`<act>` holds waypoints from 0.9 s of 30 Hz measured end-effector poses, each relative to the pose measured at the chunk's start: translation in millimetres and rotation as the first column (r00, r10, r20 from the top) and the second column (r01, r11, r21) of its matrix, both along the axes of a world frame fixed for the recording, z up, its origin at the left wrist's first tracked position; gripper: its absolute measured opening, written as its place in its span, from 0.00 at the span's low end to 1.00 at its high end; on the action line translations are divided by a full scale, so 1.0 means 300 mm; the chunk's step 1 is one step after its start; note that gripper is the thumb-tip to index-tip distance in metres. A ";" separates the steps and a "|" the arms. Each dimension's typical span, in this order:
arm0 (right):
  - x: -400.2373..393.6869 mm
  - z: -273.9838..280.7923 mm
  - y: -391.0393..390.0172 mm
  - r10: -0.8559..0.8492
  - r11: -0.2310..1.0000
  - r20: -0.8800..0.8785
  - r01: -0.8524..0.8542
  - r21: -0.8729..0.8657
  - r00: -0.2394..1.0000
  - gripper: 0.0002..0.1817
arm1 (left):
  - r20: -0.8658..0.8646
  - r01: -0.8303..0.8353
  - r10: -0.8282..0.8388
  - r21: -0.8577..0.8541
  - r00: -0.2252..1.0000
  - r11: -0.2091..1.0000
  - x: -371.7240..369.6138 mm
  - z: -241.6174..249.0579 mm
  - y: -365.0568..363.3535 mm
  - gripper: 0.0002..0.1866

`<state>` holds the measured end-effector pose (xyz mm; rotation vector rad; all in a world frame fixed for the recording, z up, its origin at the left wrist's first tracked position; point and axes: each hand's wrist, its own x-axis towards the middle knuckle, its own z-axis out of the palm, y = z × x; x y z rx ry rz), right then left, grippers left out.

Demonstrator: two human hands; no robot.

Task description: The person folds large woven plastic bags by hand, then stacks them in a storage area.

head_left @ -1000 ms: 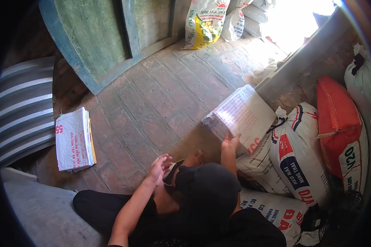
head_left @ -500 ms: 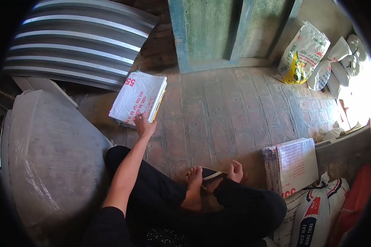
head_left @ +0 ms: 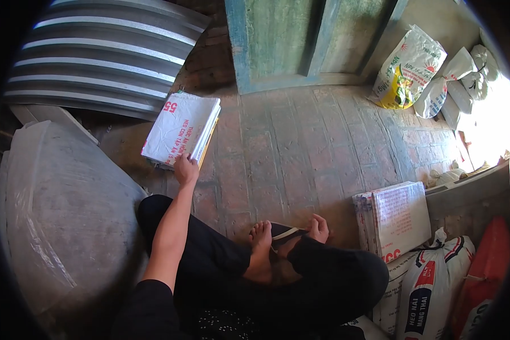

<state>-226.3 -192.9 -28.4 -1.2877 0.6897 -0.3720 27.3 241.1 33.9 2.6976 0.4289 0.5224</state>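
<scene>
A stack of folded white sacks with red print (head_left: 178,122) lies on the brick floor, left of centre. My left hand (head_left: 186,169) is at its near edge, fingers curled closed on the top sack; the fingertips are partly hidden. My right hand (head_left: 318,228) is low beside my bare foot and a dark sandal (head_left: 283,231), its fingers loosely bent and apart, with nothing visible in them. Another pile of folded sacks (head_left: 399,221), wrapped in clear plastic, stands at the right.
Corrugated metal sheets (head_left: 102,51) and a large grey covered object (head_left: 73,209) are on the left. A green wooden door (head_left: 283,39) stands at the back. Filled sacks (head_left: 408,71) sit at the back right; a tied sack (head_left: 436,283) and a red sack (head_left: 484,272) are near right.
The view has shifted slightly, moving the scene left. My left hand's fingers, earlier laid partly over the top sack, are now more curled at its edge. My right hand stays beside the foot.
</scene>
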 end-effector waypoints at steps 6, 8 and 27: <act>-0.021 -0.003 -0.008 -0.002 0.997 -0.102 -0.005 -0.071 0.995 0.08 | 0.031 0.126 -0.123 -0.130 0.992 0.983 0.057 -0.159 0.055 0.15; -0.011 0.029 -0.002 -0.017 0.995 -0.101 0.007 -0.098 0.995 0.09 | 0.000 0.153 -0.154 -0.088 0.988 0.984 0.063 -0.178 0.076 0.16; 0.061 0.036 0.016 0.192 0.973 0.004 -0.191 0.130 0.981 0.28 | -0.015 0.318 -0.619 -0.848 0.785 0.424 -0.320 0.019 -0.732 0.12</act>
